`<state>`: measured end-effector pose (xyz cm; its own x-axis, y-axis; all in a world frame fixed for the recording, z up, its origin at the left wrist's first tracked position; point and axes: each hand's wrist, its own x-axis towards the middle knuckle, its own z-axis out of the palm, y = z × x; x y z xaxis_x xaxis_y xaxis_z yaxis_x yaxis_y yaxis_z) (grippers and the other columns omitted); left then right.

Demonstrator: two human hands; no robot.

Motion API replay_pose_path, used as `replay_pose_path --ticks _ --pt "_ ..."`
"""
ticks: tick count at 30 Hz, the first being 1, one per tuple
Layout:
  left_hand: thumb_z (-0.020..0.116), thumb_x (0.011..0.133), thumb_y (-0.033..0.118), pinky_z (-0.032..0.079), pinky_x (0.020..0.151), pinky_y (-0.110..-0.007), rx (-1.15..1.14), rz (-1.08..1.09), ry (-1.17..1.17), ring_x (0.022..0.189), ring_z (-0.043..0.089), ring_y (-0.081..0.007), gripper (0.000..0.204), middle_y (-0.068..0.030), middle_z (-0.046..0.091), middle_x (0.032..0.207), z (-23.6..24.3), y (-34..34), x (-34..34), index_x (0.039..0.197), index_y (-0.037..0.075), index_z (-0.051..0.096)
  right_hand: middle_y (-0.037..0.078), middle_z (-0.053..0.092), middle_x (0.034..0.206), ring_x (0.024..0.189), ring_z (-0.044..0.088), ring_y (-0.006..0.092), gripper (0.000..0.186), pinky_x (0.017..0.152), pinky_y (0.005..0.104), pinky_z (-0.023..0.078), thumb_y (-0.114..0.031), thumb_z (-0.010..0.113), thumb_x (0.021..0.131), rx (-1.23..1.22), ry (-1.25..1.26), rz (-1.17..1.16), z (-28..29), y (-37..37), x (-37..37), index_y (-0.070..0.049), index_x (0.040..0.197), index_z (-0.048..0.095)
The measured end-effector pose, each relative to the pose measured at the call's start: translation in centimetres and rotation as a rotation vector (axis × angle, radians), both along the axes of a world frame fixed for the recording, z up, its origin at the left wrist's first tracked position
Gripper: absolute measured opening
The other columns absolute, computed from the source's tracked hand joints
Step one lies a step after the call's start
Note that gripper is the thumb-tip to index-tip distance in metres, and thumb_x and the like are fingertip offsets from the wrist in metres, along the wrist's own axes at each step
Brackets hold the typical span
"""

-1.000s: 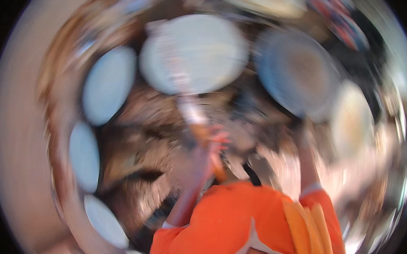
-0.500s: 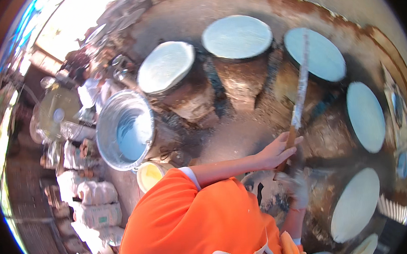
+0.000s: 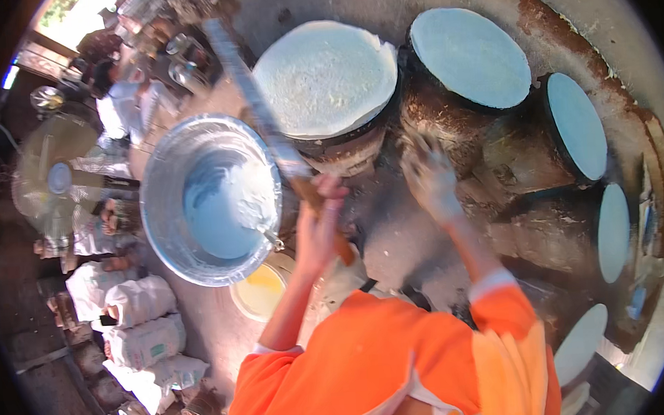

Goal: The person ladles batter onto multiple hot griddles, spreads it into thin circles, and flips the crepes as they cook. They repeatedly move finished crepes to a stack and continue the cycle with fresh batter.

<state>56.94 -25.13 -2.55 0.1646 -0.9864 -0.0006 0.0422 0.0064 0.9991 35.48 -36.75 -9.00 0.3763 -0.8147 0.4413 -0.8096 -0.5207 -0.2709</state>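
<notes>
My left hand [image 3: 320,229] is closed around the brown handle of a long flat spatula [image 3: 264,119]. Its pale, smeared blade slants up and left, passing over the gap between a metal basin [image 3: 152,241] and the left edge of a round pan. A thin white sheet [image 3: 324,79] covers that pan, and its right edge looks ragged and a little raised. My right hand [image 3: 430,177], pale with residue, holds nothing; its fingers are spread in front of the brown stove. White batter [image 3: 222,206] lies in the basin, where a ladle-like handle [image 3: 271,238] rests at the rim.
More white-topped round pans [image 3: 471,58] on clay stoves [image 3: 448,117] curve around to the right. A bucket [image 3: 260,294] with yellow contents stands by the basin. At left are stacked white sacks [image 3: 146,342], a fan [image 3: 58,178] and another person [image 3: 122,106] in white.
My view has turned leftward. The spatula has swung from the right-hand pans to the left one, still in my left hand. My right hand has come away from its handle end, fingers spread.
</notes>
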Motion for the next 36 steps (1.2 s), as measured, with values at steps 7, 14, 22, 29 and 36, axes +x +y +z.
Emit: replay_pose_path --ticks 7,14,22,29,36 --pt "0.038 0.093 0.012 0.043 0.087 -0.032 0.081 0.334 0.011 0.105 0.051 -0.0196 0.036 -0.0117 0.035 0.134 -0.9 1.0 10.3 0.126 -0.003 0.041 0.005 0.054 0.114 0.108 0.049 0.0249 0.029 0.101 0.0467 0.031 -0.015 0.049 0.078 -0.007 0.253 0.288 -6.6 -16.5 6.6 -0.018 0.105 0.059" --pt "0.040 0.094 0.020 0.045 0.086 -0.032 0.101 0.439 0.122 0.104 0.053 -0.0222 0.040 -0.0131 0.037 0.133 0.1 2.2 11.8 0.126 -0.003 0.040 0.001 0.059 0.103 0.096 0.055 0.0219 0.010 0.088 0.0364 0.043 -0.018 0.061 0.075 -0.134 0.476 0.549 5.8 -17.5 12.0 -0.012 0.083 0.063" --pt "0.040 0.094 0.021 0.046 0.084 -0.032 0.099 0.359 0.110 0.103 0.054 -0.0217 0.038 -0.0136 0.037 0.133 0.1 0.0 12.9 0.124 -0.003 0.043 0.005 0.062 0.093 0.082 0.059 0.0257 0.013 0.073 0.0326 0.047 -0.020 0.062 0.079 0.150 0.047 0.355 11.6 -19.8 14.4 -0.010 0.088 0.062" --pt "0.039 0.092 0.012 0.044 0.084 -0.032 0.099 0.038 0.147 0.101 0.054 -0.0207 0.035 -0.0134 0.035 0.133 -1.3 -4.4 11.4 0.122 -0.004 0.045 0.006 0.063 0.093 0.080 0.058 0.0124 0.025 0.072 0.0251 0.046 -0.014 0.060 0.081 0.313 -1.029 -0.143 12.3 -20.0 1.5 0.002 0.101 0.060" --pt "0.037 0.092 0.014 0.045 0.084 -0.033 0.038 -0.440 0.083 0.100 0.054 -0.0212 0.036 -0.0133 0.036 0.132 -0.1 -6.5 2.4 0.122 -0.004 0.046 0.007 0.064 0.089 0.077 0.060 0.0134 0.023 0.075 0.0273 0.049 -0.012 0.064 0.076 0.012 -1.340 -0.573 5.0 4.4 -21.5 0.000 0.096 0.059"
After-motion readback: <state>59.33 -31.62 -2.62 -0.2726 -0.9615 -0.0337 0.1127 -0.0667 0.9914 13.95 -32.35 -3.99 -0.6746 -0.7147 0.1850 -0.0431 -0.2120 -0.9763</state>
